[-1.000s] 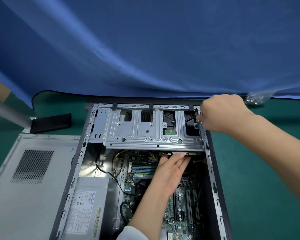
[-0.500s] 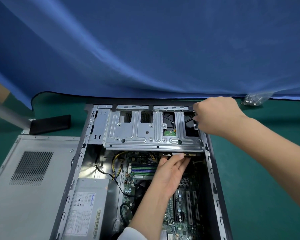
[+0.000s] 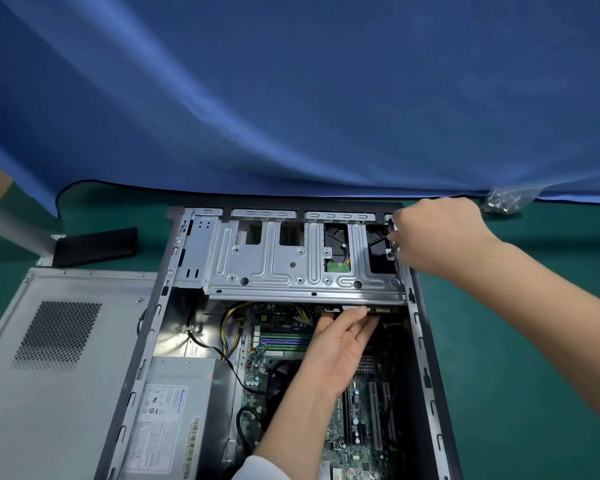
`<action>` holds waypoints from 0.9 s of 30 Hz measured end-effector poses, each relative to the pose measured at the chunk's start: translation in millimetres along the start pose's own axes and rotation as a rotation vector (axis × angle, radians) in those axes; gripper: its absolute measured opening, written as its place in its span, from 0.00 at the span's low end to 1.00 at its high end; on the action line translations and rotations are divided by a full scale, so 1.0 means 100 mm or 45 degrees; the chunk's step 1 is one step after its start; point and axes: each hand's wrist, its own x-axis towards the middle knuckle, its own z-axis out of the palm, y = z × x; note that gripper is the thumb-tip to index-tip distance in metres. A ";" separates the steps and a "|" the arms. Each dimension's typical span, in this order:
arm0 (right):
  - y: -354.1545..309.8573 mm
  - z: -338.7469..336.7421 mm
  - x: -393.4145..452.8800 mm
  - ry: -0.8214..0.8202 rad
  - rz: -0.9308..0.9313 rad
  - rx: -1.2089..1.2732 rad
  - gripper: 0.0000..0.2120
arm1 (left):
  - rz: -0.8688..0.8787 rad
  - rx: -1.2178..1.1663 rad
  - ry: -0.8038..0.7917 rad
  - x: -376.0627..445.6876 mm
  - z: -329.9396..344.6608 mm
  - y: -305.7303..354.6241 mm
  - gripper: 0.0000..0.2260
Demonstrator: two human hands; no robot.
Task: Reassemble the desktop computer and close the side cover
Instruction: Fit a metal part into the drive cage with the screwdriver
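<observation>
The open desktop case (image 3: 426, 375) lies on its side on the green mat. A silver drive cage (image 3: 274, 265) spans its far end, above the motherboard (image 3: 361, 427). My left hand (image 3: 343, 344) reaches up from inside the case, and its straight fingers touch the underside of the cage's near edge. My right hand (image 3: 437, 233) curls over the cage's right end at the case's far right corner; its fingertips are hidden. The grey side cover (image 3: 66, 393) lies flat to the left of the case.
A power supply (image 3: 177, 410) sits in the case's near left part, with cables running to the board. A black block (image 3: 94, 251) and a metal bar lie at the far left. A clear bag of screws (image 3: 506, 202) rests by the blue curtain.
Almost nothing has changed. My right hand has edged slightly left at the cage's right end. My left hand stays under the cage's near edge.
</observation>
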 end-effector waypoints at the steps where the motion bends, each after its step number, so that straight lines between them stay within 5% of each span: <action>1: 0.00 0.00 0.01 0.001 0.017 -0.020 0.11 | -0.005 0.000 -0.005 0.00 0.00 0.00 0.25; 7: 0.03 0.01 0.03 -0.091 0.045 0.043 0.18 | 0.000 -0.004 0.010 -0.01 0.00 0.00 0.27; 10: 0.03 -0.01 0.01 -0.124 -0.039 0.077 0.06 | 0.006 0.016 0.038 -0.01 0.01 0.00 0.25; 14: -0.03 -0.04 -0.02 -0.043 -0.022 0.037 0.03 | 0.015 0.021 0.040 -0.01 0.01 0.00 0.20; 23: 0.09 -0.01 0.06 -0.184 0.158 0.283 0.18 | 0.006 -0.021 0.003 -0.02 0.01 0.01 0.21; 27: 0.13 0.00 0.03 -0.222 0.017 0.273 0.07 | 0.010 0.007 0.021 -0.02 0.02 0.00 0.23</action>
